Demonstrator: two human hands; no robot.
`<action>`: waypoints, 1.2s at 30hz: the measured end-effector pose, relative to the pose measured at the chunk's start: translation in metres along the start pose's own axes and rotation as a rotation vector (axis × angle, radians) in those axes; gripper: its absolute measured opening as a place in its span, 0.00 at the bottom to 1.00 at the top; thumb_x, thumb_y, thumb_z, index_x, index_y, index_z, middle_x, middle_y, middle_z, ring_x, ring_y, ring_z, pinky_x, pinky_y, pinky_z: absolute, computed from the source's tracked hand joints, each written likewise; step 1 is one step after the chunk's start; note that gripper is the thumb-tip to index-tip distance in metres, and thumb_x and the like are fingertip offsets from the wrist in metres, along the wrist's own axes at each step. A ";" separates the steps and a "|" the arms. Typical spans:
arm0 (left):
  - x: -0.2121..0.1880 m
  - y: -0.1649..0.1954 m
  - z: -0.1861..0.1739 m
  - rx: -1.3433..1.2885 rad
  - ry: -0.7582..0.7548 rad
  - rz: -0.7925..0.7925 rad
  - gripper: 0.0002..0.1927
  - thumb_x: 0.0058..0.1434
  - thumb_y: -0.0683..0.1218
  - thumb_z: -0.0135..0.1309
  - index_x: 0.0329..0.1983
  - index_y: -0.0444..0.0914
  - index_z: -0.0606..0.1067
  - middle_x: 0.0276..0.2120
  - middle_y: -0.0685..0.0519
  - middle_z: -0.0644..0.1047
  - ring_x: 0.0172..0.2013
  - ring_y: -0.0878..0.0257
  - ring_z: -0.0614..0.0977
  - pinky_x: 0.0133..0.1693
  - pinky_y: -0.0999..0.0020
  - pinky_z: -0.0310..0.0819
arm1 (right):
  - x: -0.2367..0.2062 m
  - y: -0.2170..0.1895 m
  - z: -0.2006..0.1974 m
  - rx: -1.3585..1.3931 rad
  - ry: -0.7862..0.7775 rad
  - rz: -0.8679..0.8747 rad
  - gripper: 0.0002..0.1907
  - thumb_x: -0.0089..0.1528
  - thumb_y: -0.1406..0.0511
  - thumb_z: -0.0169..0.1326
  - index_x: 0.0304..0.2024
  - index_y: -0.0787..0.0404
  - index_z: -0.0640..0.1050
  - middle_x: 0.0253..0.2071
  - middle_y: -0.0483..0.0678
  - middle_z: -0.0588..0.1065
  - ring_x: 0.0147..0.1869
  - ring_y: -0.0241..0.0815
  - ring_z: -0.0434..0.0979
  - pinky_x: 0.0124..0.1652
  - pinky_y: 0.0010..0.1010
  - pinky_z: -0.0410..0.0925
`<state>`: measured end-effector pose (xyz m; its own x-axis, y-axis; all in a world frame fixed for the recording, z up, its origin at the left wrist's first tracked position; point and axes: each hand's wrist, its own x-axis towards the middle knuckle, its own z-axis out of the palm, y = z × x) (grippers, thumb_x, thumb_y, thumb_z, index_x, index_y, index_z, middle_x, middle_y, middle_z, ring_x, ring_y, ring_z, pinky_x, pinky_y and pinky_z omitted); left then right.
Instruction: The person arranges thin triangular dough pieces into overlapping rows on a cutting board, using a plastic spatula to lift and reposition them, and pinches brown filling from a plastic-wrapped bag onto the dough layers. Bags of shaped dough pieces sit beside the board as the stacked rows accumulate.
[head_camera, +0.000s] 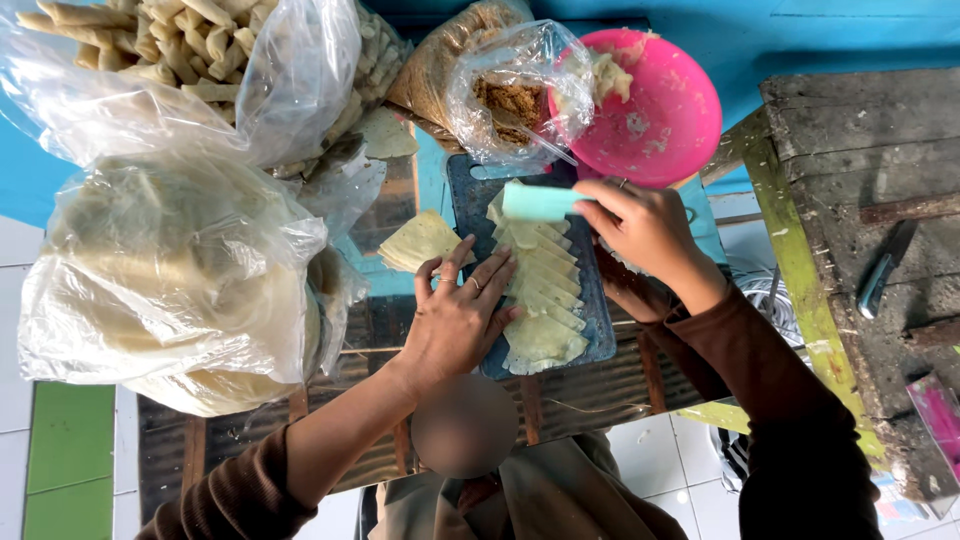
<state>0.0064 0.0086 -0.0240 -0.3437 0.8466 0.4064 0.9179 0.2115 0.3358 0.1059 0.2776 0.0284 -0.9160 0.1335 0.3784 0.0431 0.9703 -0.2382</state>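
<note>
A dark blue cutting board (470, 195) carries a fanned row of pale triangular dough wrappers (545, 290). My left hand (460, 310) lies flat with fingers spread on the left side of the row, pressing the wrappers. My right hand (640, 225) holds a light green flat scraper (535, 202) over the top end of the row. A small stack of triangular wrappers (420, 240) lies just left of the board.
A pink bowl (665, 110) with dough residue stands behind the board, next to a clear bag of brown filling (505, 100). Big clear bags hold round wrappers (170, 280) and rolled pieces (190, 40) at left. A worn wooden bench (860, 130) with a knife (880, 280) stands at right.
</note>
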 end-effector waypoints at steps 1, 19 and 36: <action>-0.001 0.000 0.000 -0.005 -0.004 0.002 0.29 0.67 0.58 0.51 0.68 0.41 0.70 0.67 0.54 0.70 0.69 0.48 0.63 0.63 0.45 0.52 | 0.002 0.002 0.001 -0.034 0.034 -0.015 0.09 0.66 0.65 0.63 0.48 0.60 0.83 0.36 0.50 0.81 0.34 0.48 0.82 0.31 0.35 0.70; 0.011 -0.017 0.016 0.072 -0.004 -0.079 0.35 0.69 0.66 0.40 0.73 0.43 0.64 0.71 0.56 0.64 0.73 0.42 0.54 0.66 0.30 0.42 | 0.003 0.014 0.005 -0.004 0.124 0.086 0.12 0.68 0.61 0.60 0.50 0.60 0.82 0.38 0.53 0.81 0.36 0.52 0.81 0.33 0.36 0.69; 0.011 -0.018 0.012 0.089 -0.056 -0.065 0.37 0.69 0.68 0.37 0.73 0.42 0.62 0.73 0.54 0.61 0.73 0.42 0.52 0.67 0.30 0.39 | 0.007 0.012 0.013 -0.107 0.131 0.140 0.11 0.68 0.61 0.59 0.51 0.59 0.82 0.39 0.54 0.81 0.37 0.53 0.81 0.32 0.37 0.69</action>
<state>-0.0120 0.0199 -0.0355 -0.3936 0.8550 0.3377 0.9089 0.3070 0.2823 0.0945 0.2872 0.0164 -0.8388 0.2866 0.4629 0.2144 0.9554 -0.2029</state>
